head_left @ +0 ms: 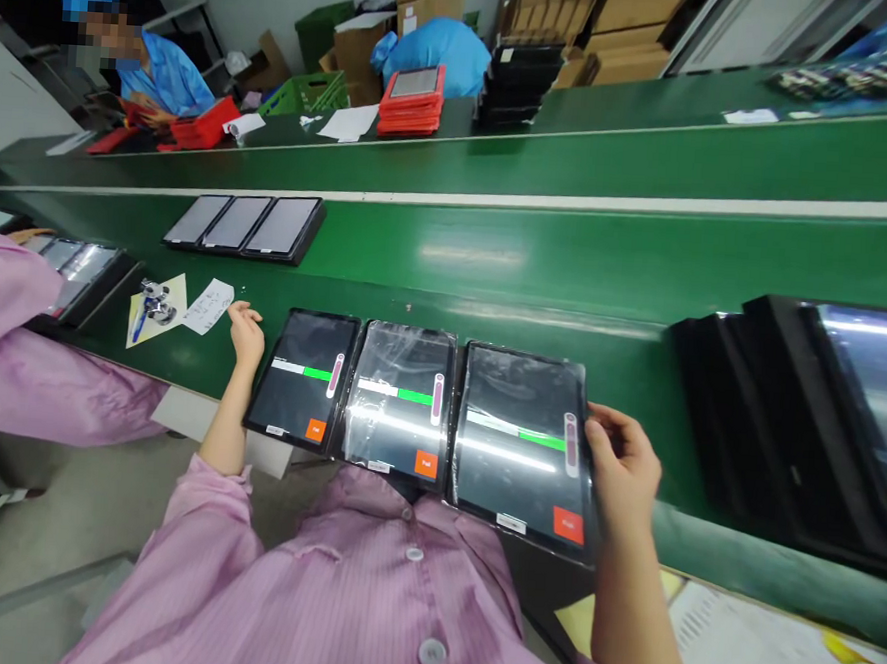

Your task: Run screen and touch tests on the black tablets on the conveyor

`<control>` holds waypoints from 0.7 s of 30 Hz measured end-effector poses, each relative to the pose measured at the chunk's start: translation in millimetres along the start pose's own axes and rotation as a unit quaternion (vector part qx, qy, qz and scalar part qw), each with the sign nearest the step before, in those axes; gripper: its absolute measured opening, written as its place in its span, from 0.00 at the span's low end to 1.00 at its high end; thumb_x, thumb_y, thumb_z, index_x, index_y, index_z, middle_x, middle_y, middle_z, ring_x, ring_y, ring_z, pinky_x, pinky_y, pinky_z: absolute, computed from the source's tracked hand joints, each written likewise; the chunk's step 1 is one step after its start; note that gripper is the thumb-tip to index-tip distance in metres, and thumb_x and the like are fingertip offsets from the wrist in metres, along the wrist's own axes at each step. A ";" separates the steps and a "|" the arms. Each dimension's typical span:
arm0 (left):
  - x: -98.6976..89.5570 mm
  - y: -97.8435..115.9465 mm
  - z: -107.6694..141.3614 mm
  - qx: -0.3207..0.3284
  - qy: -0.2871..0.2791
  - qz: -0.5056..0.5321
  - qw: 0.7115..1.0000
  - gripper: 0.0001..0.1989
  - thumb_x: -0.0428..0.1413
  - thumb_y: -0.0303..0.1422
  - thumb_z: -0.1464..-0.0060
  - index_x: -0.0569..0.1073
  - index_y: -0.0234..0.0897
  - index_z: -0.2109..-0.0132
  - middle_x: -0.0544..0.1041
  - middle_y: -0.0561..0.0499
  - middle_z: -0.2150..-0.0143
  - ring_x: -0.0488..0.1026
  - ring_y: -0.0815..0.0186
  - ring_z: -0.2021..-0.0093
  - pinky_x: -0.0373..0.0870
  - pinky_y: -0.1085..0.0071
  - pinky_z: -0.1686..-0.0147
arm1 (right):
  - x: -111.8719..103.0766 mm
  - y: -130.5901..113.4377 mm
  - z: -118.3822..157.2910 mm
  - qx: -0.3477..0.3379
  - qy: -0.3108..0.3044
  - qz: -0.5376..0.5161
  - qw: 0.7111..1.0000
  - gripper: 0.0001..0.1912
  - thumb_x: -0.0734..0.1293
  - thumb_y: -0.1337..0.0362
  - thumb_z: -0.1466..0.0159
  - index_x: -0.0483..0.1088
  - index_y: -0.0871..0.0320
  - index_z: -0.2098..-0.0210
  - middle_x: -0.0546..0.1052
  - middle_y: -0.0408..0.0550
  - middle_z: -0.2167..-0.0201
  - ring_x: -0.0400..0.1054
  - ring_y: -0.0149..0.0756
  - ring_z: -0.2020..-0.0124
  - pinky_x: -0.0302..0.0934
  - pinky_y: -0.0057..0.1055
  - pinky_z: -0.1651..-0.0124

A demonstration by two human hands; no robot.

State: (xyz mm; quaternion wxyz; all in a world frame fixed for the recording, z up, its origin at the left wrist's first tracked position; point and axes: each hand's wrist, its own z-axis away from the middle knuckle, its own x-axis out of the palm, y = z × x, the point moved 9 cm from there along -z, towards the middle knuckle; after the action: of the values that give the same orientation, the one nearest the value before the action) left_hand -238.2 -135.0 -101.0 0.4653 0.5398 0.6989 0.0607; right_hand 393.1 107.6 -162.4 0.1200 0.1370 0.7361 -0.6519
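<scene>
Three tablets lie side by side in front of me: a left tablet (pixel 296 393), a middle tablet (pixel 377 428) and a right tablet (pixel 502 466). Their dark screens are lit, each with a green and white bar, a pink slider and an orange-red button; clear film shows on the middle and right ones. My right hand (pixel 623 463) grips the right tablet's outer edge, thumb on the near side. Beyond the left tablet's left edge is my left hand (pixel 246 334), fingers loosely extended and holding nothing visible. A handwritten paper slip (pixel 209 306) lies just left of it.
A stack of dark tablets (pixel 769 422) stands at the right. Three grey-screened tablets (pixel 247 224) rest on the green bench (pixel 478 254). Metal pieces and a pen lie on yellow paper (pixel 175 301). A pink-sleeved person (pixel 7 345) is close on the left; another person (pixel 166 75) works across the bench.
</scene>
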 end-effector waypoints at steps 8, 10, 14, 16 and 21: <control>8.6 20.1 6.0 0.056 -0.047 0.043 0.996 0.30 0.45 0.21 0.45 0.53 0.27 0.35 0.56 0.27 0.32 0.76 0.62 0.52 0.71 0.61 0.46 | 0.3 -10.9 1.5 -0.001 0.000 0.003 1.000 0.20 0.68 0.50 0.43 0.74 0.57 0.58 0.75 0.49 0.66 0.68 0.41 0.64 0.61 0.38 0.60; 8.7 22.7 7.2 0.058 -0.053 0.049 0.996 0.31 0.47 0.23 0.44 0.51 0.28 0.34 0.51 0.25 0.31 0.78 0.66 0.59 0.72 0.62 0.48 | 0.1 -11.8 2.1 -0.001 0.001 0.006 1.000 0.20 0.67 0.50 0.43 0.74 0.56 0.58 0.75 0.50 0.66 0.68 0.41 0.64 0.62 0.38 0.59; 0.0 15.0 6.3 -0.001 -0.018 0.087 0.996 0.23 0.46 0.26 0.38 0.58 0.32 0.36 0.69 0.35 0.42 0.74 0.71 0.71 0.74 0.67 0.58 | 0.0 -12.3 3.0 -0.001 0.001 0.005 1.000 0.21 0.67 0.50 0.43 0.74 0.57 0.56 0.75 0.49 0.65 0.67 0.41 0.63 0.61 0.39 0.57; -2.3 4.8 6.7 -0.058 -0.008 0.110 0.992 0.16 0.44 0.30 0.34 0.65 0.33 0.43 0.74 0.46 0.58 0.68 0.72 0.76 0.69 0.72 0.69 | 1.0 -12.8 2.9 0.001 -0.002 0.003 1.000 0.21 0.67 0.50 0.43 0.74 0.57 0.56 0.75 0.49 0.65 0.67 0.40 0.63 0.61 0.39 0.56; -12.0 -10.9 19.1 -0.130 -0.031 0.155 0.979 0.24 0.32 0.42 0.31 0.68 0.34 0.50 0.56 0.59 0.77 0.51 0.71 0.83 0.54 0.75 0.81 | -0.1 -13.2 3.8 0.010 0.007 -0.021 1.000 0.21 0.69 0.51 0.44 0.73 0.57 0.57 0.74 0.48 0.66 0.67 0.39 0.64 0.62 0.38 0.57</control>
State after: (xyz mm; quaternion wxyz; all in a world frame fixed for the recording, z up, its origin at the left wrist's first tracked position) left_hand -232.3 -157.2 -111.0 0.5381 0.5780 0.5780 0.2054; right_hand 388.5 102.4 -150.6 0.0997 0.1269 0.7329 -0.6609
